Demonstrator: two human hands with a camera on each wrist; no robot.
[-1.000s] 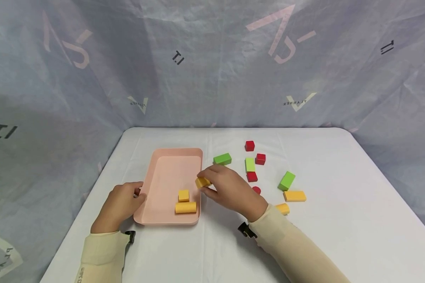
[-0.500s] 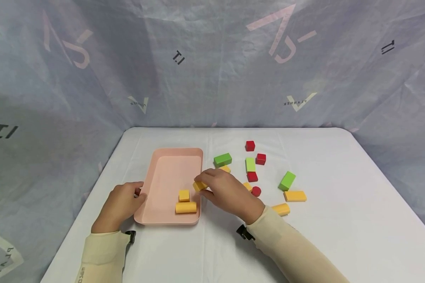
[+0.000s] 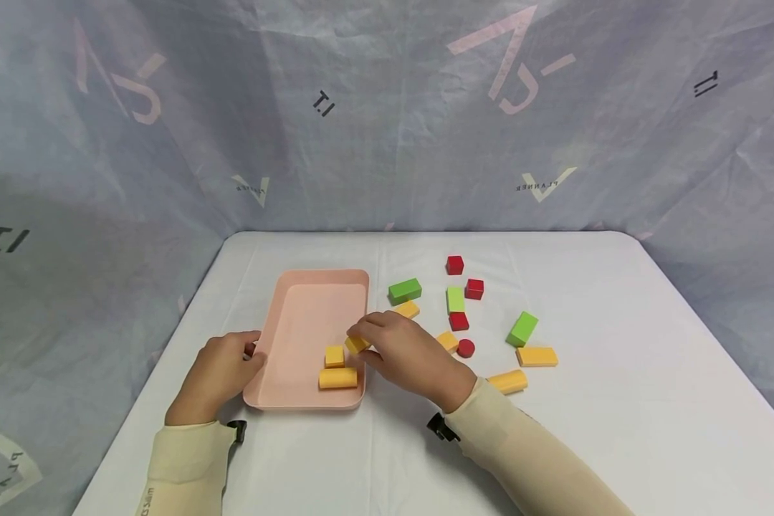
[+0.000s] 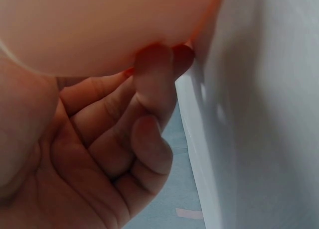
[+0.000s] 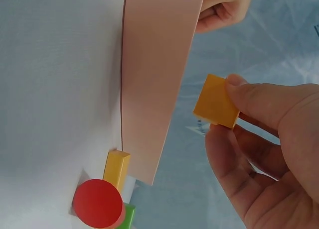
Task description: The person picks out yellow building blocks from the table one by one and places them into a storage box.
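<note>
My right hand (image 3: 405,352) pinches a yellow cube (image 5: 216,100) between thumb and fingertips, above the right side of a pink tray (image 3: 309,315). In the right wrist view the cube hangs clear of the tray's side wall. Inside the tray, near its front right corner, lie another yellow cube (image 3: 335,356) and a yellow cylinder (image 3: 338,378). At the left rim, my left hand (image 3: 216,373) grips the tray. The left wrist view has its curled fingers (image 4: 154,82) against the tray's underside edge, while the thumb lies over the rim.
Right of the tray lie red cubes (image 3: 454,265), green blocks (image 3: 522,329), a flat red round block (image 3: 466,348), yellow blocks (image 3: 537,357) and a yellow cylinder (image 3: 507,382). A grey cloth (image 3: 387,143) hangs behind the white table (image 3: 593,301).
My right hand has moved left and slightly toward me with the yellow cube, further over the tray. Yellow blocks behind that hand have come into sight. The left hand stays on the tray.
</note>
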